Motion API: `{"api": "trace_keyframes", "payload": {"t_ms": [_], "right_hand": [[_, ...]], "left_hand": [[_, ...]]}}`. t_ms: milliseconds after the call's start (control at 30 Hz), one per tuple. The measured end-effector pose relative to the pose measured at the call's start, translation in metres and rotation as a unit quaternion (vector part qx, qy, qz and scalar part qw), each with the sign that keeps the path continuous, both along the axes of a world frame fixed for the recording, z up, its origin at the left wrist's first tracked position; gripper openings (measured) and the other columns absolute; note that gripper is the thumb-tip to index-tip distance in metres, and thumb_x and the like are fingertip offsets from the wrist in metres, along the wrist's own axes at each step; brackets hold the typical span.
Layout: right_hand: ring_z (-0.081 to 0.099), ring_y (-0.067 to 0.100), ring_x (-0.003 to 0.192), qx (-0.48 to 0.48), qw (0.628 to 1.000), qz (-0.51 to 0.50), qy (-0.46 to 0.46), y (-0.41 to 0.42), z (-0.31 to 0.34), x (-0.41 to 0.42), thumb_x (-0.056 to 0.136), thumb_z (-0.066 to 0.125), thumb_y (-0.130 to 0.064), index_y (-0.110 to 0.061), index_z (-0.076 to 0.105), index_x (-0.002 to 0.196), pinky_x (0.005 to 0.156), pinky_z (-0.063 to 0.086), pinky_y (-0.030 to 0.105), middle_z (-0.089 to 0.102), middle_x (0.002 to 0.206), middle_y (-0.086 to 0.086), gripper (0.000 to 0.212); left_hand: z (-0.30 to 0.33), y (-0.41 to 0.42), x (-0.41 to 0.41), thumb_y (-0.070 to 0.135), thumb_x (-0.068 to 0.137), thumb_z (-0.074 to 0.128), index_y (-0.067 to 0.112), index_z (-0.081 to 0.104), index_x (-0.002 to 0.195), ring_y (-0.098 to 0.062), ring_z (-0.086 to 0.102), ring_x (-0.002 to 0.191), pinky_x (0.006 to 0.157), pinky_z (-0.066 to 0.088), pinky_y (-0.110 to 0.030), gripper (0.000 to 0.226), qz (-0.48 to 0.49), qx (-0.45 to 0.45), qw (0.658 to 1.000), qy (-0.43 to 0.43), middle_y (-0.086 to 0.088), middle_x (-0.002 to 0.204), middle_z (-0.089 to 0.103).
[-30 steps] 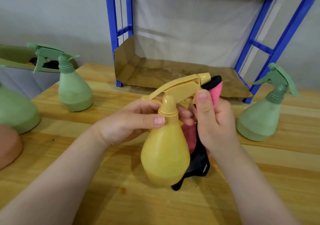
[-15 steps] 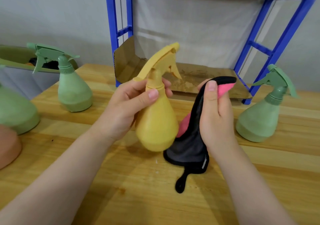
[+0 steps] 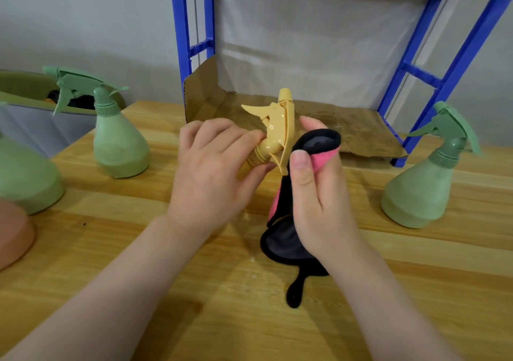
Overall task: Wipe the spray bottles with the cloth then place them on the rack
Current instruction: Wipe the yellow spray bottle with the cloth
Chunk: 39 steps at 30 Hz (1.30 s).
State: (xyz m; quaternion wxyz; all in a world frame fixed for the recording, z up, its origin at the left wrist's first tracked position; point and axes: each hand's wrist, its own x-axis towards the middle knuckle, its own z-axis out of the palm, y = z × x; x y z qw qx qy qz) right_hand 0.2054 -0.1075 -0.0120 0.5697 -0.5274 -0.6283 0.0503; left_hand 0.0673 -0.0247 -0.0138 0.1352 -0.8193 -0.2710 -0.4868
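Head view: yellow plastic spray bottle (image 3: 273,135) tilted further than half a second ago, above wooden table (image 3: 361,291), nozzle up, body hidden behind left hand (image 3: 211,171) gripping neck. Right hand (image 3: 316,196) pinching black-and-pink cloth (image 3: 288,238) beside trigger.

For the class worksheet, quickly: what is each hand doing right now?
Left hand: grips the yellow spray bottle at its neck.
Right hand: holds the black and pink cloth.
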Motion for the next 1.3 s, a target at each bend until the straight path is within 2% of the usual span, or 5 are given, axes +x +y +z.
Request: {"api": "trace_keyframes", "payload": {"t_ms": [167,800,1000,1167,1300], "right_hand": [[0.024,0.008,0.147,-0.041,0.996,0.021,0.076,-0.002,0.004,-0.012,0.094,0.028,-0.058,-0.070,0.027,0.126,0.122,0.022,0.040,0.030,0.159,0.001,0.034],[0.059,0.023,0.109,-0.105,0.664,0.271,0.689,-0.008,0.025,-0.003,0.098,0.035,-0.040,-0.008,0.064,0.128,0.107,0.034,0.031,0.067,0.116,0.009,0.053],[0.059,0.011,0.083,-0.090,0.716,0.286,0.630,-0.002,0.020,-0.009,0.096,0.039,0.003,-0.010,0.050,0.142,0.082,0.051,0.018,0.063,0.098,0.006,0.049],[0.067,0.000,0.098,-0.119,0.940,-0.022,0.320,-0.001,0.006,-0.011,0.092,0.067,-0.027,-0.027,0.056,0.117,0.082,0.051,0.020,0.069,0.109,-0.009,0.028],[0.055,0.005,0.064,-0.125,0.971,-0.199,0.036,-0.002,0.003,0.000,0.085,0.056,-0.061,-0.026,0.056,0.078,0.056,0.037,0.017,0.061,0.071,-0.009,0.036]], "left_hand": [[0.000,-0.007,0.004,0.038,0.090,0.066,0.011,0.071,0.107,-0.028,0.062,0.102,0.090,0.037,-0.045,0.033,0.007,0.034,0.999,0.020,0.000,0.100,0.071],[-0.005,-0.005,0.007,0.036,0.086,0.069,0.012,0.070,0.107,-0.024,0.058,0.106,0.098,0.030,-0.040,0.032,0.020,0.004,0.997,0.069,0.002,0.100,0.070],[-0.005,-0.008,0.010,0.020,0.086,0.064,0.011,0.072,0.105,-0.024,0.060,0.103,0.096,0.030,-0.038,0.022,0.014,0.004,0.998,0.058,0.002,0.097,0.072],[-0.003,-0.008,0.008,0.009,0.079,0.054,0.009,0.070,0.096,-0.027,0.062,0.103,0.097,0.030,-0.038,0.023,0.015,0.011,0.998,0.064,0.000,0.093,0.070],[-0.004,-0.009,0.009,0.007,0.074,0.056,0.008,0.069,0.091,-0.025,0.059,0.105,0.102,0.023,-0.034,0.022,0.011,0.013,0.997,0.075,-0.002,0.094,0.070]]}}
